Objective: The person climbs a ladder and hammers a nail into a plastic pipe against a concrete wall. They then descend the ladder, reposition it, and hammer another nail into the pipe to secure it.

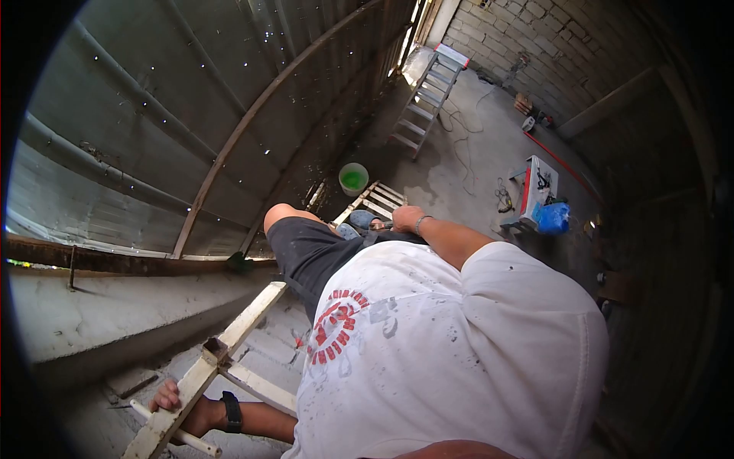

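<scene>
**Left hand on a cream bar, right hand near a slatted frame**

Head view: we see the left hand (200, 415) with fingers curled around a cream bar (246, 315), beside a pale rod (200, 444). The right hand (407, 218) lies near the slatted frame (380, 201); its fingers are too small to read, so we cannot tell whether they grip. A bucket (354, 178) of green liquid stands beyond. We find no finished or unfinished part to measure progress by; what is left stays open. The torso hides much of the lower frame, and dark margins cut off the edges.
</scene>
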Available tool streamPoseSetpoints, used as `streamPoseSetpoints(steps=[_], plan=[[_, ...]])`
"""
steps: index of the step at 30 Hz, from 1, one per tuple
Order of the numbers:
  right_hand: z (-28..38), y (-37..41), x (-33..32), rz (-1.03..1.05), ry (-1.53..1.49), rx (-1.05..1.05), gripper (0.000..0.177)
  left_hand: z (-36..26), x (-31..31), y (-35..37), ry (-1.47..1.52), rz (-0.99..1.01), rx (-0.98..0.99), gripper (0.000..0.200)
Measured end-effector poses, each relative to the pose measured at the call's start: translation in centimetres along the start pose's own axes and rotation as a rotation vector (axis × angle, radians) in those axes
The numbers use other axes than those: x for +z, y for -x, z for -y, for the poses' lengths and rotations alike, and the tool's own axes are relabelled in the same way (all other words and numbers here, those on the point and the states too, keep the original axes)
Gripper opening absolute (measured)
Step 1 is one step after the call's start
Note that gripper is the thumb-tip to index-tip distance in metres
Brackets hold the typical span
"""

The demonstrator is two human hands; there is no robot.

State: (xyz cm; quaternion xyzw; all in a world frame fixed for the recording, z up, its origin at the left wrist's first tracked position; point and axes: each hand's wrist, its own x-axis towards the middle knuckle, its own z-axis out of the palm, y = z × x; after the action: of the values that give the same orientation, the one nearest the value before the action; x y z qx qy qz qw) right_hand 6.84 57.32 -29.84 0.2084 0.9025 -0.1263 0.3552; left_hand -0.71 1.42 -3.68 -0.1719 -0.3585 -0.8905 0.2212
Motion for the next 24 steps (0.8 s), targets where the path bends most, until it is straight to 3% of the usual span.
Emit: streamPoseSetpoints(steps=[9, 24], plan=[[0.0, -0.1, 0.2, -0.010, -0.002, -0.003, 0.044, -0.1, -1.4, -0.4, 0.105, 0.130, -0.038, 0.052], [0.2, 0.1, -0.2, -0.006, 0.013, -0.013, 0.041, 0.0, 0.2, -0.1, 0.012, 0.037, -0.006, 0.042]])
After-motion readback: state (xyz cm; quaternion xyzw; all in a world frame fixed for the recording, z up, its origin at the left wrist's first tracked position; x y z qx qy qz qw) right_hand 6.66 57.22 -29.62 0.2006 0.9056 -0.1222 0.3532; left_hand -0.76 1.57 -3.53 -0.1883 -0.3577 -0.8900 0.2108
